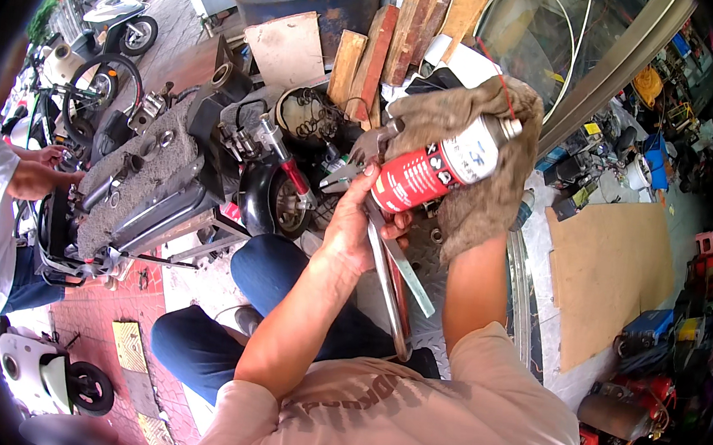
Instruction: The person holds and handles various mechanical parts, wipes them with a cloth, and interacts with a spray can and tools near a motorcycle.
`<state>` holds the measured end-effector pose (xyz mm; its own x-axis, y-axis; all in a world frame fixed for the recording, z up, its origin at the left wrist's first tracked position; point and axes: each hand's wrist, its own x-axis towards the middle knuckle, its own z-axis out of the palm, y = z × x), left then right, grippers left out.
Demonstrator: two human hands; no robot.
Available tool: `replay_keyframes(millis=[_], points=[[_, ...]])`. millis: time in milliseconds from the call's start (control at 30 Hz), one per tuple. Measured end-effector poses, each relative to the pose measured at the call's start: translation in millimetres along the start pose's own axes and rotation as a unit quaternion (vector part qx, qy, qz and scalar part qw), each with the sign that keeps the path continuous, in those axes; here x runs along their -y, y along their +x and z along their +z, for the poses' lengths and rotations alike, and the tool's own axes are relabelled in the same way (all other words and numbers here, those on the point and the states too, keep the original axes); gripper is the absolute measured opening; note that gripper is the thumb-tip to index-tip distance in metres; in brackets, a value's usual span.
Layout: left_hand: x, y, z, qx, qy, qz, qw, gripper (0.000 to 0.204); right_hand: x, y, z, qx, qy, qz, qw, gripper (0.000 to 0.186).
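Observation:
A red and white aerosol can (433, 168) with a thin red straw is tilted up to the right in front of my chest. My left hand (354, 231) is closed round its lower end. A long round metal handle (390, 297) and a flat metal bar (411, 280) stick out below that hand, and open metal jaws (345, 176) show beside its thumb. I cannot tell how these tools join. A dirty brown rag (480, 212) covers my right hand, bunched round it behind the can; the fingers are hidden. A red and silver shock absorber (289, 166) lies beyond my left hand.
To the left, a bench with a grey mat (144, 174) bears metal parts; a person in white (3, 192) works beside it. Wood planks (375, 55) lean against a rusty drum (303, 6). Cardboard (610, 274) lies on the right, near cluttered tools. A scooter (42, 373) stands lower left.

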<state>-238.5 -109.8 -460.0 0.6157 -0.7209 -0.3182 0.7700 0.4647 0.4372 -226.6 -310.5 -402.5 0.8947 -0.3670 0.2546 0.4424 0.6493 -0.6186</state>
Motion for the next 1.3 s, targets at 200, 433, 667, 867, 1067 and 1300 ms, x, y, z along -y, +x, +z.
replay_keyframes(millis=[200, 433, 667, 867, 1067, 1300], points=[[-5, 4, 2, -0.059, -0.003, 0.072, 0.996, 0.06, -47, 3, -43, -0.065, -0.109, -0.1, 0.987, 0.042], [-2, -5, 0, -0.041, 0.079, 0.205, 0.975, 0.05, -78, -12, -68, -0.085, -0.149, -0.109, 0.979, 0.046], [-3, -4, 10, -0.073, 0.11, 0.278, 0.951, 0.057, -81, -24, -44, -0.088, -0.212, -0.129, 0.965, 0.051], [-15, 6, -21, -0.055, 0.194, 0.341, 0.918, 0.045, -91, -8, -10, -0.096, -0.22, -0.185, 0.953, 0.056], [-53, 30, -47, -0.01, 0.219, 0.41, 0.885, 0.057, -115, 37, -28, -0.125, -0.166, -0.2, 0.958, 0.049], [-109, 45, -51, 0.031, 0.048, 0.197, 0.979, 0.042, -153, 64, -66, -0.106, -0.204, -0.116, 0.966, 0.043]])
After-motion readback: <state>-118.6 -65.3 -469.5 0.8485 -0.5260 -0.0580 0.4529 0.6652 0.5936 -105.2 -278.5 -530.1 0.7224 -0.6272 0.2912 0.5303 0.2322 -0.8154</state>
